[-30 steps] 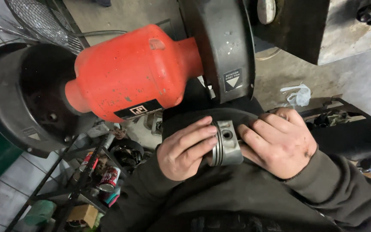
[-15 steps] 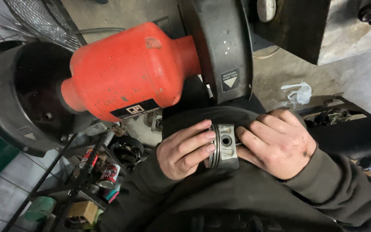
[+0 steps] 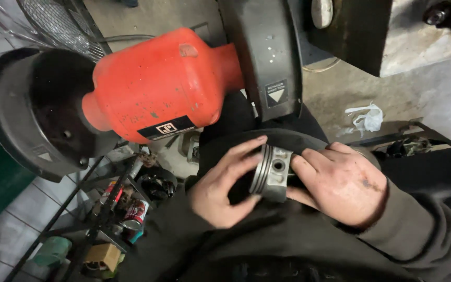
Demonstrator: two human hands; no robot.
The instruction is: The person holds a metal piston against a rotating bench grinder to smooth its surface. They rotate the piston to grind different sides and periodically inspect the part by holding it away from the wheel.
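I hold a grey metal piston (image 3: 273,173) with ring grooves and a round pin hole, lying on its side just below a bench grinder. My left hand (image 3: 225,189) cups the piston's crown end with fingers curled over the top and thumb beneath. My right hand (image 3: 341,184) grips the skirt end from the right. The grinder has a red motor housing (image 3: 160,89), a black wheel guard on the right (image 3: 267,57) and another on the left (image 3: 32,112). Both sleeves are dark.
Below the grinder's left side, a metal rack holds spray cans (image 3: 131,211), a green container (image 3: 50,250) and small boxes. A wire fan grille (image 3: 61,23) stands at upper left. Crumpled white plastic (image 3: 365,117) lies on the concrete floor at right.
The piston and both hands stay together below the grinder. My left fingers have shifted slightly on the crown end. The view has drifted a little.
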